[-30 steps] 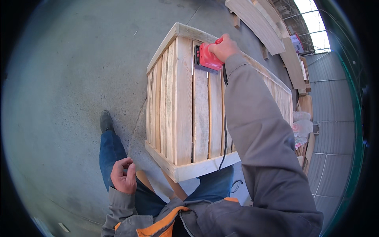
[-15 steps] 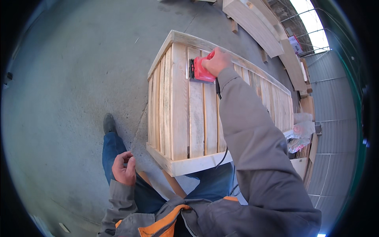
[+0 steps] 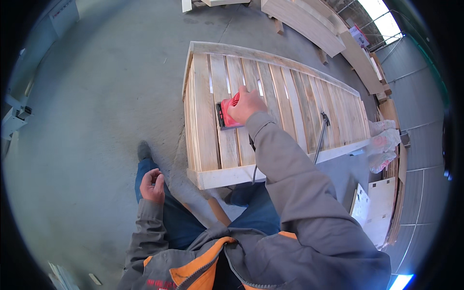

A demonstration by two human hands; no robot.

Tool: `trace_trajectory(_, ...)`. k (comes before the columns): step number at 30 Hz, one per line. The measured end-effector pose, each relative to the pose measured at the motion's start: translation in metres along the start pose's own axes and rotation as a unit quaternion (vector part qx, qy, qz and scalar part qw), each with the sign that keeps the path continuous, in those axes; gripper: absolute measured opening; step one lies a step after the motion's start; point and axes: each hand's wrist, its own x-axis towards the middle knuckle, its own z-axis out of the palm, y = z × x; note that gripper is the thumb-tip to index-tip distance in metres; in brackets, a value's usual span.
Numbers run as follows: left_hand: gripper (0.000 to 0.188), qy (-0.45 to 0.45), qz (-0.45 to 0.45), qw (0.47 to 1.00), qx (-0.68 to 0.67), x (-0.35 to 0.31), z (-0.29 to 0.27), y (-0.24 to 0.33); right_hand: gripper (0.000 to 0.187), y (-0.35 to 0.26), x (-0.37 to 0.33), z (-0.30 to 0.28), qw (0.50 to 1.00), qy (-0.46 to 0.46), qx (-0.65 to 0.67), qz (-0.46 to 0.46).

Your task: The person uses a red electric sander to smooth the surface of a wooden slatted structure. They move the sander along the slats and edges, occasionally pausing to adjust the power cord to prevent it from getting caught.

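Note:
My right hand [image 3: 247,105] is wrapped round the top of a red electric sander [image 3: 228,112]. Its flat base rests on the slats near the left end of a long wooden crate [image 3: 205,108]. A dark cord drops from the sander beneath my right forearm and over the crate's near edge. Low on the left, apart from the crate, my left hand [image 3: 152,185] hovers above my left thigh with its fingers curled in and nothing visible in them. A hammer [image 3: 322,135] lies across the slats to the right of my right arm, its head toward the far side.
Long wooden boards and beams [image 3: 304,26] lie beyond the crate at the far right. Plastic bags [image 3: 383,142] sit off its right end, and pale panels [image 3: 379,205] lean nearer me. Grey machinery [image 3: 17,116] stands at the left rim. Concrete floor [image 3: 106,106] surrounds the crate.
My right hand has drawn the sander toward me along the slats, away from the crate's far rim. The view has shifted, so the hammer now shows. My left hand stays curled.

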Motion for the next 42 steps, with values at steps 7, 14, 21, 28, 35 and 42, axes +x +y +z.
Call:
trace_trajectory(7,0.044,-0.073,0.054,0.996,0.018,-0.028,0.03,0.068,0.062,0.014,-0.058,0.013,1.0,-0.007,0.027,-0.006)
trace_trajectory(14,0.062,-0.176,0.239,0.951,0.083,-0.03,0.12,0.177,0.073,0.032,-0.104,0.008,0.999,-0.019,0.029,0.009)
trace_trajectory(21,0.063,-0.19,0.268,0.943,0.053,-0.027,0.199,0.191,0.081,0.081,-0.092,0.057,0.99,0.012,0.102,-0.099)
trace_trajectory(28,0.059,-0.097,0.305,0.944,0.079,0.002,0.246,0.183,0.039,0.065,-0.063,0.063,0.589,-0.09,0.803,0.024)
trace_trajectory(35,0.055,-0.055,0.34,0.934,0.094,0.066,0.259,0.178,0.039,0.035,-0.008,0.053,0.67,-0.048,0.741,-0.01)
trace_trajectory(42,0.07,-0.111,0.339,0.916,0.183,0.153,0.253,0.19,0.046,0.045,0.115,0.08,0.903,0.028,0.344,-0.255)
